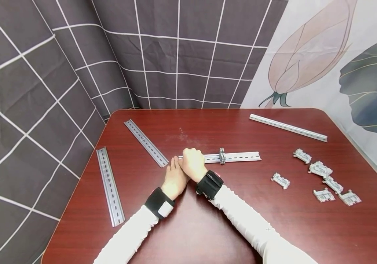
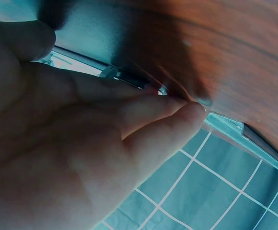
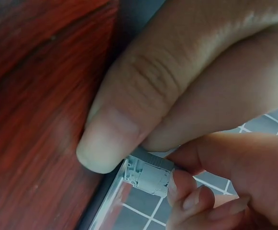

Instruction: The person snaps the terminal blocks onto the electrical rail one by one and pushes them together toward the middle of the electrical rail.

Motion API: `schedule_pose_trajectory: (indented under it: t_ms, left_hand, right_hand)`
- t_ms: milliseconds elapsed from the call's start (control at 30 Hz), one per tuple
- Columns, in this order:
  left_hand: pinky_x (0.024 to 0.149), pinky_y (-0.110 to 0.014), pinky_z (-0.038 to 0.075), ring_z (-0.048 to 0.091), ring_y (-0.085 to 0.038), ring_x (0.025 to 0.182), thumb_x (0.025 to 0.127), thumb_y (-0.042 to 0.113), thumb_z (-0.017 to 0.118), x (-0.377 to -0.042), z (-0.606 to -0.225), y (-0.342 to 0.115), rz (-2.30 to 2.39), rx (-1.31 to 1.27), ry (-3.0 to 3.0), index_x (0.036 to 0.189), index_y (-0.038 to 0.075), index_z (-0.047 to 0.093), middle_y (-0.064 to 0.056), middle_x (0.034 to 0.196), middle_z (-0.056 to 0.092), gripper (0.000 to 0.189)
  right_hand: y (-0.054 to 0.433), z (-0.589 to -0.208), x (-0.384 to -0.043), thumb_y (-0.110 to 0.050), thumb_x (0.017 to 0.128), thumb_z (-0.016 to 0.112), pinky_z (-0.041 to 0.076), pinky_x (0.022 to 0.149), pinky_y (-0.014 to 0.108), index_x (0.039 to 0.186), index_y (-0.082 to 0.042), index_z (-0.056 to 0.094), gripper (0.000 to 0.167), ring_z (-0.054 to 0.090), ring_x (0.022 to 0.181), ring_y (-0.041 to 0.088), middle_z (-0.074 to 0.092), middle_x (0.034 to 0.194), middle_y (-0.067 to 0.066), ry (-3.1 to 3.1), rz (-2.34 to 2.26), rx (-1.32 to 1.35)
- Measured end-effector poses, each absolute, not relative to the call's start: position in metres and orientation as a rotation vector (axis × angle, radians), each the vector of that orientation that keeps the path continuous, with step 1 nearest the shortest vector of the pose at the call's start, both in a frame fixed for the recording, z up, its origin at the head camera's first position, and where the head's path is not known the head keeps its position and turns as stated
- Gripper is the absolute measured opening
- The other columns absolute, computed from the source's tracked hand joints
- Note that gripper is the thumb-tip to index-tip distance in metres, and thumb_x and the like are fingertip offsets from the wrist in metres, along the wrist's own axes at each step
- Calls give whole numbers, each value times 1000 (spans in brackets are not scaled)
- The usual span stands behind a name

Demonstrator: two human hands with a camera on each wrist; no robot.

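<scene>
A slotted metal rail lies on the red-brown table at the left of the head frame, and a second rail slants across the upper left, its lower end near the fingertips of the left hand. That hand, with a black wristband, sits just left of centre, its fingers straight and together beside the left end of the middle rail. At the centre, touching it, the right hand is curled over that rail; the right wrist view shows its thumb and fingers gripping a pale grey block, lower centre, at the rail. Right of the fist, thin grey pieces stand upright across the middle rail. Farther right, a white rail slants in the upper right, a single loose block lies below it, and a group of similar blocks lies scattered at the right, some touching
</scene>
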State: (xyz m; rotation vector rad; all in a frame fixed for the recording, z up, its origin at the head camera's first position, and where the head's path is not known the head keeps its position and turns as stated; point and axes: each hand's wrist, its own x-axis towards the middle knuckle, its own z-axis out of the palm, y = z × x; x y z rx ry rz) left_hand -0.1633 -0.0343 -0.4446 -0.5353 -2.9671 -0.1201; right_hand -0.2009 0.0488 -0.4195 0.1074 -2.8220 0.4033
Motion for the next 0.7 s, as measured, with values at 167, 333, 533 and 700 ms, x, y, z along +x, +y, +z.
schedule_pose_trajectory:
  t_ms: [167, 333, 533, 700]
  left_hand:
    - [95, -44, 48, 56, -36, 123, 89, 33, 62, -162, -444, -33, -89, -538, -2952, 126, -12, 55, -30, 132, 54, 59]
    - [95, -43, 49, 56, -35, 123, 91, 39, 59, -164, -444, -31, 23, -550, -2946, 125, -10, 57, -28, 133, 55, 60]
    - [99, -42, 47, 52, -32, 129, 92, 44, 57, -164, -444, -31, 84, -531, -3008, 132, -12, 50, -27, 138, 51, 69]
    - [98, -42, 47, 53, -33, 128, 89, 44, 62, -165, -447, -31, 3, -500, -2990, 131, -12, 51, -27, 137, 52, 71]
  right_hand:
    - [50, -420, -201, -29, 79, 75, 53, 48, 45, 67, -4, 68, 29, 68, 63, 38, 70, 69, 18, -2838, 408, 74]
    - [56, -420, -202, -28, 77, 77, 54, 51, 45, 68, -5, 67, 27, 69, 65, 38, 70, 70, 18, -2842, 404, 59]
    - [64, -422, -204, -18, 74, 75, 54, 52, 45, 67, -4, 67, 17, 68, 65, 38, 70, 70, 18, -2859, 442, 51]
    - [71, -422, -202, -12, 72, 71, 53, 50, 45, 61, -6, 63, 15, 68, 62, 37, 68, 67, 17, -2852, 455, 58]
